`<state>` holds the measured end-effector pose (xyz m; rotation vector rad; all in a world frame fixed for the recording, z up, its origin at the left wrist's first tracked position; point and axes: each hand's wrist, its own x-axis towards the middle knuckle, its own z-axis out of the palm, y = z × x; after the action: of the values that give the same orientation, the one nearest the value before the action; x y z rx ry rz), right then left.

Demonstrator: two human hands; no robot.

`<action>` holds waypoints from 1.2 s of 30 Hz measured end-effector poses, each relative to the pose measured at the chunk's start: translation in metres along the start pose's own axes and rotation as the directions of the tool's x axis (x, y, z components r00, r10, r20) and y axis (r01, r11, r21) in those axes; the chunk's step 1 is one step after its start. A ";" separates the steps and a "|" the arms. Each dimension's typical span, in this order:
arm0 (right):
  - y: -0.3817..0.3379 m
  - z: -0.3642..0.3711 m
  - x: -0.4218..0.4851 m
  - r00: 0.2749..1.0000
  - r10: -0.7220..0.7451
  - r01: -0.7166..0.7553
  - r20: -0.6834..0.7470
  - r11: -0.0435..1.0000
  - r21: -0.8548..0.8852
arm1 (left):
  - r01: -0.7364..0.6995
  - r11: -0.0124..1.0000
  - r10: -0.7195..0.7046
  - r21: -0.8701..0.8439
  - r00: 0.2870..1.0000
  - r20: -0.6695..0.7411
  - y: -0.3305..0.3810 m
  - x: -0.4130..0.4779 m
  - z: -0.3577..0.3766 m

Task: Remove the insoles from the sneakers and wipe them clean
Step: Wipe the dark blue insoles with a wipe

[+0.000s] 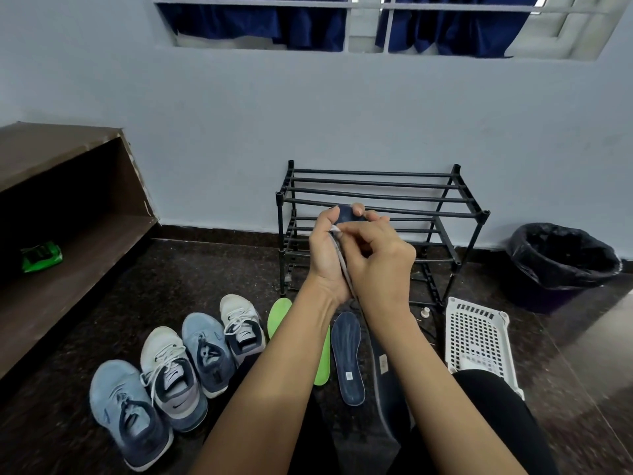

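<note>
My left hand [325, 255] grips a dark blue insole [346, 214] held upright in front of the rack, fingertips curled over its top end. My right hand [376, 255] presses against the insole's face with curled fingers, pinching a small white wipe [334, 230] that peeks out between the hands. On the floor lie a green insole [278, 315], partly under my left forearm, a dark blue insole [347, 358], and another dark insole [388, 389] partly under my right forearm. Several sneakers stand in a row at the left, among them a blue sneaker [126, 413] and a white sneaker [241, 322].
A black shoe rack [376, 193] stands against the wall. To the right are a bin lined with a black bag [561, 262] and a white plastic basket [479, 337]. A brown wooden shelf [68, 234] at the left holds a green packet [41, 257].
</note>
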<state>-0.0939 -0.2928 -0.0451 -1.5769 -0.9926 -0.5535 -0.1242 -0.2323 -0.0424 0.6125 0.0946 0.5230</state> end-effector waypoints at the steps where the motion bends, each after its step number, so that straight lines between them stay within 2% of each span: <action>1: -0.001 -0.002 0.000 0.999 0.014 -0.015 0.029 1.000 0.022 | 0.012 1.000 -0.012 -0.017 1.000 0.000 0.001 0.000 -0.001; 4: -0.003 -0.012 -0.001 0.976 0.116 -0.139 0.183 0.983 0.120 | 0.049 0.996 -0.048 -0.079 0.999 0.020 0.005 0.000 -0.003; 6: -0.005 -0.019 -0.003 0.923 0.214 -0.278 0.319 0.945 0.170 | 0.072 0.988 -0.066 -0.135 0.997 0.043 0.008 -0.001 -0.004; 8: -0.006 -0.024 -0.007 0.870 0.250 -0.363 0.424 0.908 0.208 | 0.057 0.986 -0.050 -0.157 0.997 0.052 0.013 0.000 -0.004; 10: -0.008 -0.028 -0.011 0.848 0.251 -0.394 0.467 0.887 0.238 | 0.039 0.986 -0.033 -0.161 0.998 0.044 0.017 0.002 -0.005; 13: -0.010 -0.029 -0.015 0.858 0.252 -0.398 0.447 0.877 0.270 | 0.049 0.984 -0.042 -0.174 0.998 0.040 0.018 0.003 -0.004; 20: -0.010 -0.015 -0.013 0.948 0.228 -0.285 0.221 0.918 0.276 | 0.055 0.984 -0.052 -0.170 0.998 0.023 0.011 0.001 0.000; 27: -0.003 0.004 -0.002 0.996 0.072 -0.077 0.047 0.992 0.101 | 0.021 1.000 -0.021 0.001 0.999 -0.047 0.001 0.002 -0.001; 29: -0.002 0.001 0.001 0.994 0.072 -0.081 0.086 0.991 0.104 | 0.041 0.999 -0.042 -0.025 0.998 -0.045 0.002 0.003 -0.003; 32: -0.002 -0.009 0.001 0.970 0.138 -0.169 0.202 0.974 0.149 | 0.052 0.997 -0.054 -0.059 0.998 -0.033 0.002 0.003 -0.006; 36: -0.003 -0.022 -0.005 0.889 0.242 -0.334 0.389 0.923 0.190 | 0.033 0.981 -0.036 -0.191 0.999 -0.016 0.010 0.004 -0.005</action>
<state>-0.0959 -0.3149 -0.0421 -1.5853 -1.0232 0.0774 -0.1262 -0.2209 -0.0401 0.4180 0.0728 0.4981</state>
